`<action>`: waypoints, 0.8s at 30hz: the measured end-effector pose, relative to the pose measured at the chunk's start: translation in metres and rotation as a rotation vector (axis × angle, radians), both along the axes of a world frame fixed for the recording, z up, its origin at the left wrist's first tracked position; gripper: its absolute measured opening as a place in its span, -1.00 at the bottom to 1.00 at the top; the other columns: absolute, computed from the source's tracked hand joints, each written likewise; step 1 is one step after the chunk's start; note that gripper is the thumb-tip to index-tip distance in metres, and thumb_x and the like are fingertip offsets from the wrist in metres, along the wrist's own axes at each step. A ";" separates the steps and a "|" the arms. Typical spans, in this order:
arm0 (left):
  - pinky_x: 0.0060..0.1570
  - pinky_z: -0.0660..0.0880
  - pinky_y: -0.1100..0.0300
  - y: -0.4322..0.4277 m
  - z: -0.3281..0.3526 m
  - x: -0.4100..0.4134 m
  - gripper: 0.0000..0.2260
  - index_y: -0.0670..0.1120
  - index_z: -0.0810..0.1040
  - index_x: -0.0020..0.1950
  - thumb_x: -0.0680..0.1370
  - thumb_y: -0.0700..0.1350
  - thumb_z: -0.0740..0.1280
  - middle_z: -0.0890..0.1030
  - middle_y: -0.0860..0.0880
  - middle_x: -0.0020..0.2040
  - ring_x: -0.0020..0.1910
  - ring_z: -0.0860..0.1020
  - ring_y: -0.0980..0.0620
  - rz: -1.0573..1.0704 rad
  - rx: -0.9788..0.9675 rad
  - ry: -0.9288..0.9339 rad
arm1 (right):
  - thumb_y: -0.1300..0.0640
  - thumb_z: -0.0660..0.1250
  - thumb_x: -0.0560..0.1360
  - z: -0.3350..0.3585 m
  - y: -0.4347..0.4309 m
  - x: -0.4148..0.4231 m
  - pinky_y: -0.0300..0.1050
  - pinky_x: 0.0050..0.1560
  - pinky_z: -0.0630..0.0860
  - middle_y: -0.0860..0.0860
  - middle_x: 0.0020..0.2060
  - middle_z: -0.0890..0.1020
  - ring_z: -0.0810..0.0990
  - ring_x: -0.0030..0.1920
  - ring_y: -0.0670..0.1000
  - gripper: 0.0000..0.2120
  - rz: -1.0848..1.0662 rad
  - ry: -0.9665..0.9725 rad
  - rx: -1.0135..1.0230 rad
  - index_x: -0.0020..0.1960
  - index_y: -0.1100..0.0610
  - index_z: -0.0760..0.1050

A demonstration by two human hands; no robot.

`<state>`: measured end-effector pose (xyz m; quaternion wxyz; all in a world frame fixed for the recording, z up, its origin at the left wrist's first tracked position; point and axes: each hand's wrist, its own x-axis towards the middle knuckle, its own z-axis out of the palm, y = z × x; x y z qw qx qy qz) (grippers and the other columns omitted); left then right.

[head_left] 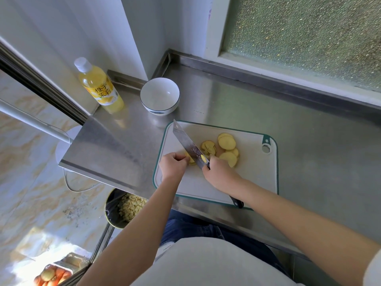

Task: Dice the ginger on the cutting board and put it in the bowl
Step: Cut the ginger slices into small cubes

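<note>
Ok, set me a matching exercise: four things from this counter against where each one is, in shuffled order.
Things:
1 bowl
2 bottle
3 knife
4 ginger slices

Places:
A gripped in the right hand
B lying on the cutting board
C empty, beyond the board
D left of the bowl, by the wall

Pairs: 1-C, 2-D, 3-A, 4-B

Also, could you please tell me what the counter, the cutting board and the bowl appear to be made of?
Counter: brushed stainless steel, by its grey sheen and blurred reflections. Cutting board: probably plastic, matte white with a moulded green rim. Bowl: likely glazed ceramic, glossy white with a highlight.
</note>
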<state>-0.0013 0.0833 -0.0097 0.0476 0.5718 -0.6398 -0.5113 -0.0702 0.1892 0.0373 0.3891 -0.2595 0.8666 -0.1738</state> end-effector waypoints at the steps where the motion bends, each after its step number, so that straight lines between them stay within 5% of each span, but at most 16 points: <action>1: -0.15 0.38 0.26 0.000 0.000 0.000 -0.94 -0.22 0.64 -0.12 0.43 -0.25 0.41 0.61 -0.04 -0.20 -0.20 0.51 0.04 -0.003 0.001 -0.001 | 0.14 0.12 0.57 0.000 0.000 0.000 -0.10 -0.23 0.32 0.16 -0.20 0.47 0.41 -0.23 0.14 -0.89 0.002 0.000 0.004 -0.09 0.17 0.29; 9: -0.30 0.36 0.31 -0.002 0.004 0.001 -0.93 -0.23 0.65 -0.12 0.43 -0.25 0.43 0.58 -0.03 -0.23 -0.22 0.50 0.05 -0.006 0.001 -0.010 | 0.14 0.12 0.56 0.000 -0.005 -0.001 -0.10 -0.22 0.32 0.13 -0.22 0.45 0.42 -0.23 0.15 -0.89 0.025 -0.013 0.043 -0.09 0.18 0.29; 13: -0.19 0.39 0.27 -0.004 0.004 0.000 -0.94 -0.22 0.65 -0.14 0.42 -0.25 0.44 0.58 -0.03 -0.24 -0.21 0.51 0.04 -0.002 0.020 -0.014 | 0.14 0.12 0.57 0.000 -0.008 0.000 -0.11 -0.24 0.31 0.07 -0.32 0.43 0.43 -0.24 0.15 -0.88 0.010 -0.030 0.056 -0.10 0.18 0.30; 18: -0.35 0.39 0.37 -0.005 0.002 0.001 -0.98 -0.20 0.63 -0.21 0.42 -0.26 0.44 0.56 0.03 -0.32 -0.26 0.51 0.06 0.004 0.039 0.000 | 0.15 0.11 0.59 -0.001 -0.009 0.009 -0.13 -0.22 0.29 0.27 -0.05 0.59 0.57 -0.06 0.25 -0.83 -0.004 -0.014 0.033 -0.02 0.23 0.40; 24: -0.35 0.40 0.38 -0.005 0.001 0.002 -0.96 -0.16 0.63 -0.24 0.41 -0.26 0.45 0.56 0.06 -0.35 -0.30 0.51 0.10 0.006 0.045 0.015 | 0.16 0.10 0.58 -0.007 -0.006 0.015 -0.09 -0.24 0.29 0.28 -0.05 0.59 0.56 -0.12 0.24 -0.88 -0.020 -0.004 -0.026 -0.10 0.18 0.28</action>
